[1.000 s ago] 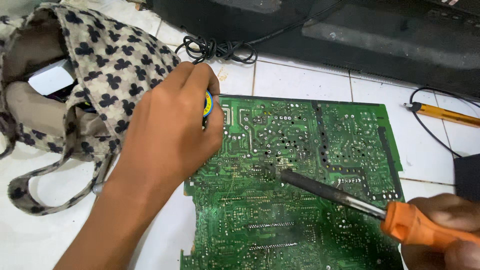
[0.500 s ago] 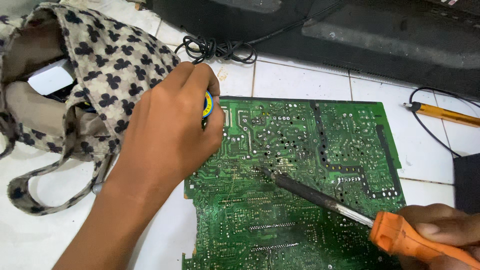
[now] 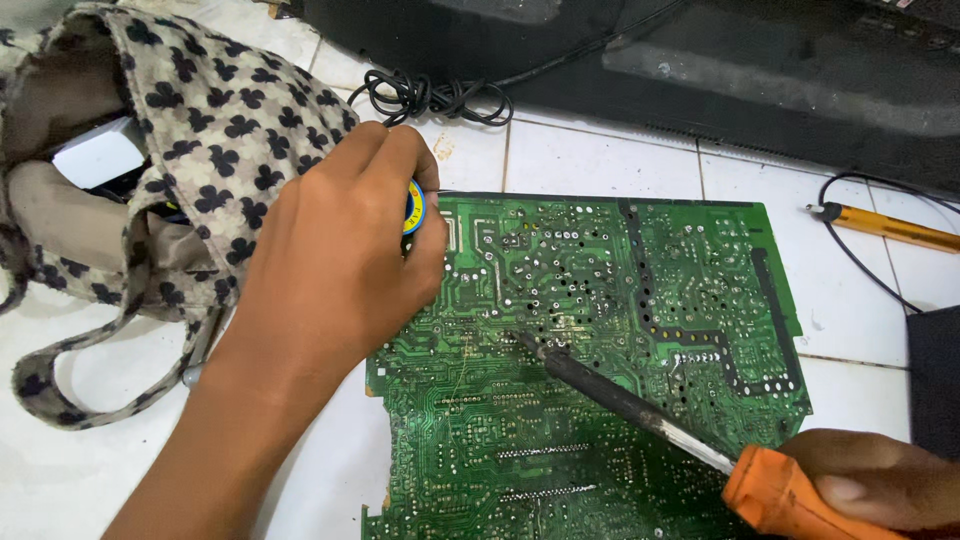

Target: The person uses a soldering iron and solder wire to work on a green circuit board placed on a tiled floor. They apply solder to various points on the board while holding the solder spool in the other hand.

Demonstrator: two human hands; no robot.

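A large green circuit board (image 3: 640, 300) lies solder side up on the white tiled floor. My left hand (image 3: 335, 260) rests over its upper left corner, closed around a small blue and yellow solder spool (image 3: 413, 207). A thin strand of solder wire (image 3: 462, 365) runs down across the board below that hand. My right hand (image 3: 875, 485) grips the orange handle of a soldering iron (image 3: 640, 410) at the bottom right. The iron's dark tip touches the board near its middle.
A beige fabric bag (image 3: 180, 130) with a black clover pattern lies open at the left, with a white box inside. A black cable bundle (image 3: 430, 97) and a dark television casing (image 3: 700, 70) lie behind the board. An orange-handled tool (image 3: 885, 225) lies at the right.
The soldering iron tip has slid leftward and a little down across the board, and my right hand has dropped lower. My left hand has stayed where it was.
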